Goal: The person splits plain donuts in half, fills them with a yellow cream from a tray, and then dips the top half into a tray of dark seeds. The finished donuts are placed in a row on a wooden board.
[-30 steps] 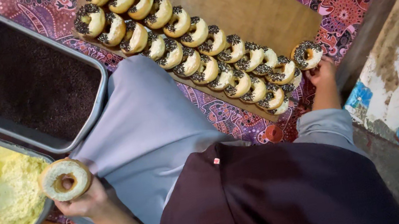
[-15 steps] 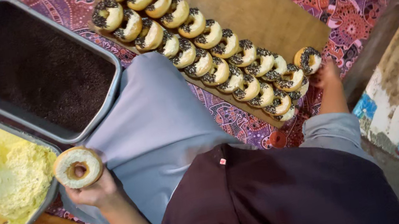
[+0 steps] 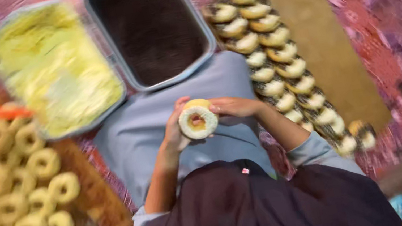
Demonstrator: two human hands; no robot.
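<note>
Both hands up over the lap, left hand (image 3: 176, 132) and right hand (image 3: 235, 106) pinching the cream-coated doughnut (image 3: 198, 120) between fingertips, sprinkle tray (image 3: 199, 19) just beyond — slick coating, so it could slip and smear the lap.

Motion blur and cut-off edges

The whole view is smeared, so the patterned cloth (image 3: 390, 18) cannot be read. The plain rings (image 3: 16, 201) are cut off at the left and near edges, the dark tray (image 3: 150, 29) by the far edge, and the coated rings' (image 3: 279, 63) topping is blurred.
</note>
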